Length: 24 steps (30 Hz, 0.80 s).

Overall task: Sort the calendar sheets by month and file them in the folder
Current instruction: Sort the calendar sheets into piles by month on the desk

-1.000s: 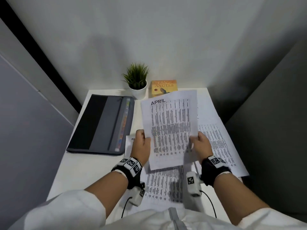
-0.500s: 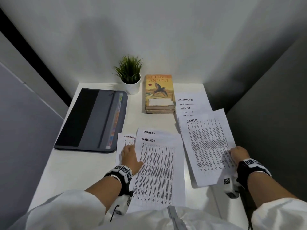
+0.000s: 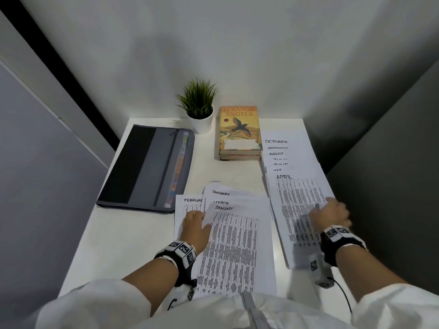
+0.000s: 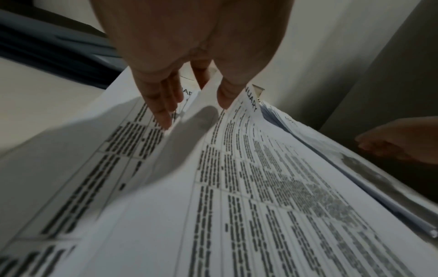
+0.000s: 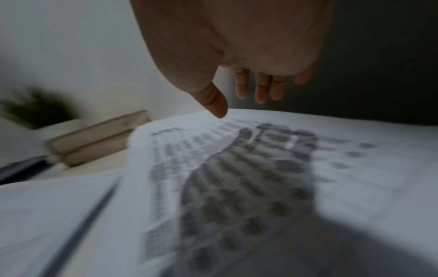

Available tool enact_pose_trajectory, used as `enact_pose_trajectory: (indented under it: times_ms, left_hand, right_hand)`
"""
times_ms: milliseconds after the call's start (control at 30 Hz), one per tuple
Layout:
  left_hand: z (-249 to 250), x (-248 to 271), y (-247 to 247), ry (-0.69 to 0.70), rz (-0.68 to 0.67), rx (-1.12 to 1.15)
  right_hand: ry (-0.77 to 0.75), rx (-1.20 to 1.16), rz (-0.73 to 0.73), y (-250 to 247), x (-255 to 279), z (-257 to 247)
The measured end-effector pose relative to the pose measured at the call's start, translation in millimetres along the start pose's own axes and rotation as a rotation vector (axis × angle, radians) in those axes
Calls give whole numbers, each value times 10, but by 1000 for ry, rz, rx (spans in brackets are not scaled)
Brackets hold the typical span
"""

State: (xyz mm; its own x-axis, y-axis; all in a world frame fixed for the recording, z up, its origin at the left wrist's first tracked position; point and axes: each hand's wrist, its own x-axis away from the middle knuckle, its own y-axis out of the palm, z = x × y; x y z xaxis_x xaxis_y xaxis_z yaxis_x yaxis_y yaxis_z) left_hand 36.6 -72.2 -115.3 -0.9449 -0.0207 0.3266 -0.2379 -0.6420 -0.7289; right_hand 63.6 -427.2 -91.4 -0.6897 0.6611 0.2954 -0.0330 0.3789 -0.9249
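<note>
Change since earlier frame: right hand has let go of the APRIL sheet, which now lies flat on the right-hand stack; left hand has turned up the corner of the top JANUARY sheet, exposing a MARCH heading beneath.
Left hand state: thumb and fingers pinch the raised upper-left corner of the JANUARY sheet, thumb on top, fingers underneath.
Right hand state: fingers relaxed and spread, holding nothing; it hovers just above the APRIL sheet, casting a shadow on it. Contact cannot be confirmed from the blurred right wrist view.
Right stack location: 2 o'clock on the bench. Sheets are fanned so each heading shows, running from OCTOBER at the far end to APRIL nearest. Probable reason: month order can be checked at a glance.
Unsorted pile location: 6 o'clock, directly before the person. FEBRUARY sheet protrudes at its left; a second JANUARY heading shows at the far edge.
Sheet appearance: white paper, bold month heading at upper left, dense grid of small dark print below.
Folder: dark grey, zipped, closed, at 10 o'clock. Judgement: filing not yet begun.
Other items: potted plant and books at 12 o'clock.
</note>
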Motion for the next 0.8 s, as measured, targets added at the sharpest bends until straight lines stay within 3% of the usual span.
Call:
enact_pose_trajectory:
  times_ms: [100,200,267,333,467,633,733,800]
  left_hand:
    - [32,47,-14,49,-26,38]
    - [31,99,-6,73,-81,41]
    - [45,118,-9,76,-83,56]
    - [82,132,-21,61,-61,118]
    - [169,101,-62,15,4,330]
    - [192,38,-55,0,-30,442]
    - [179,-3,-57,-5,-120,432]
    - [177,-54,-70,-7,-91,387]
  right_hand:
    - [-320,-70,-60,147,399,-439]
    - [-635,-146,-278,391,809,-738]
    - [-784,-105,-347,511,977,-875]
    - [-802,-147,-414,573,1052,-949]
    - [-665,-310,-486,626,1057,-968]
    - [-671,-328,-427,667,960,-984]
    - [-737,-166,-312,733,918,-960]
    - [-825,-33,-202,761,892,-939]
